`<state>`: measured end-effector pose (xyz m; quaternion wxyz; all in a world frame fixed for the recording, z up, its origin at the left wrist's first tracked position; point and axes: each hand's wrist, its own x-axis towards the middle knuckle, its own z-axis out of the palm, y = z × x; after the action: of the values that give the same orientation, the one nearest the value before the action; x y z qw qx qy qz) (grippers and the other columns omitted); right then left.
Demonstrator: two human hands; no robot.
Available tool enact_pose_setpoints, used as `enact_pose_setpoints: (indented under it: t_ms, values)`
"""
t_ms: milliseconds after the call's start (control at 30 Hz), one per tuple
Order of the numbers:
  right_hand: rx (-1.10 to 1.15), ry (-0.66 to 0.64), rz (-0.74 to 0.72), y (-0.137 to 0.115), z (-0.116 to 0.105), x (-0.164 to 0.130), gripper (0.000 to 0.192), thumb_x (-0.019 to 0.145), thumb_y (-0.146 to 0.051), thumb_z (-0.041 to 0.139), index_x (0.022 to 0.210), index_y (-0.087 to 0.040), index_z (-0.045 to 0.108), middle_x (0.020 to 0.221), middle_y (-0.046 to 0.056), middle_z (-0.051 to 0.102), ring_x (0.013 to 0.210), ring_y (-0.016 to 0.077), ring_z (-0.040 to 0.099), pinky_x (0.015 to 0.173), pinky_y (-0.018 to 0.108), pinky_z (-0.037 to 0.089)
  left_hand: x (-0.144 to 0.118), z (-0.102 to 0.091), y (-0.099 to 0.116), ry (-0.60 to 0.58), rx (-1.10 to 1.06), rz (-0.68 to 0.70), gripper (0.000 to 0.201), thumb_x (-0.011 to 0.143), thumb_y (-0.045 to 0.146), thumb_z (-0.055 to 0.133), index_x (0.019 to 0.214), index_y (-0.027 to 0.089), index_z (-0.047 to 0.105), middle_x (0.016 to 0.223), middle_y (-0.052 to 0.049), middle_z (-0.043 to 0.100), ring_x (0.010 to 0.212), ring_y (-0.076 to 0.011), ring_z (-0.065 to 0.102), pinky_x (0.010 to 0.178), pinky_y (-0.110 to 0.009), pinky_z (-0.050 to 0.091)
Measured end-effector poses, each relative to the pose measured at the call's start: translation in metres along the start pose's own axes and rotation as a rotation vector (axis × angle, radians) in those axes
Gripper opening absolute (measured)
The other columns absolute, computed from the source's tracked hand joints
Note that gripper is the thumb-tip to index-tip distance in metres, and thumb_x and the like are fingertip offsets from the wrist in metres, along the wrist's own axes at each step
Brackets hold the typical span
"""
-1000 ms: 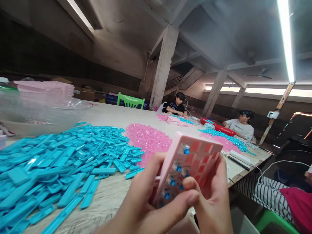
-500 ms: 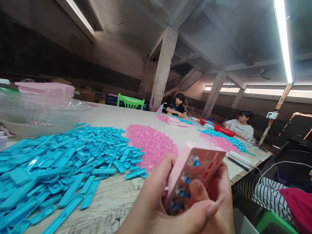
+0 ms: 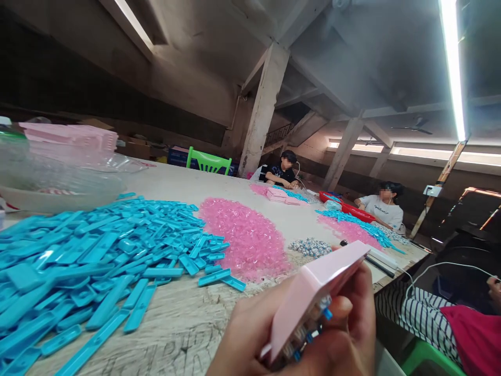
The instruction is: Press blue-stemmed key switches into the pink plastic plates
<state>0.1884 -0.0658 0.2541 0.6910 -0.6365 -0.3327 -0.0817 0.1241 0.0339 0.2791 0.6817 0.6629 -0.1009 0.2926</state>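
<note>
At the worn table (image 3: 172, 321), left hand (image 3: 252, 324) and right hand (image 3: 363, 305) clamp a tilted pink casing (image 3: 299, 297) between them, its blue-studded side facing rightward.

casing (image 3: 296, 308) in hands (image 3: 250, 326) | strips (image 3: 117, 248) left of chips (image 3: 246, 235) | both on table (image 3: 230, 190)

Pink case (image 3: 303, 295): inner side lay mostly hidden. Turquoise pile (image 3: 97, 256): ran past left edge. White-and-blue bits (image 3: 312, 247): were too small to identify.
</note>
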Motion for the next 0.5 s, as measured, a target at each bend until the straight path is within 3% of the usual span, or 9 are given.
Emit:
enact_pose_setpoints:
  t_ms: [133,233,300,400,500]
  values:
    - [0.045,0.007,0.049,-0.008,0.006,-0.004,0.082,0.086,-0.074,0.049,0.152,-0.033,0.022,0.108,0.008,0.071,0.083,0.025,0.072,0.063,0.033,0.061,0.009,-0.014,0.002,-0.098,-0.021,0.006,0.043,0.054,0.059,0.086,0.087,0.032,0.081,0.083,-0.003,0.078,0.074,-0.028,0.072,0.056,-0.029,0.061]
    - [0.209,-0.015,0.115,-0.018,0.014,-0.006,0.093,0.08,-0.074,0.058,0.153,-0.033,0.016,0.123,0.009,0.068,0.099,0.0296,0.071,0.067,0.034,0.062,0.009,-0.023,0.012,-0.114,-0.045,-0.116,0.039,0.062,0.042,0.087,0.099,0.033,0.079,0.078,0.0,0.077,0.069,-0.0211,0.071,0.055,-0.021,0.057]
    - [0.281,-0.009,0.183,-0.021,0.017,-0.007,0.102,0.075,-0.069,0.069,0.153,-0.032,0.014,0.122,0.01,0.069,0.099,0.0302,0.071,0.07,0.035,0.063,0.008,-0.025,0.018,-0.159,-0.125,-0.149,0.041,0.064,0.031,0.086,0.104,0.036,0.077,0.082,0.003,0.077,0.07,-0.0168,0.07,0.055,-0.016,0.054]
    - [0.286,0.091,0.262,-0.02,0.017,-0.008,0.102,0.068,-0.061,0.08,0.149,-0.031,0.024,0.121,0.01,0.069,0.099,0.0303,0.071,0.075,0.035,0.063,0.006,-0.024,0.021,-0.182,-0.199,-0.13,0.048,0.063,0.022,0.084,0.107,0.039,0.075,0.09,0.006,0.077,0.075,-0.0142,0.071,0.055,-0.011,0.051]
    - [0.246,0.106,0.245,-0.014,0.013,-0.007,0.098,0.065,-0.058,0.082,0.144,-0.031,0.032,0.109,0.01,0.072,0.087,0.0301,0.074,0.067,0.034,0.064,0.003,-0.021,0.019,-0.086,-0.023,-0.138,0.033,0.069,0.033,0.081,0.102,0.034,0.078,0.077,0.003,0.077,0.069,-0.0159,0.071,0.056,-0.014,0.054]
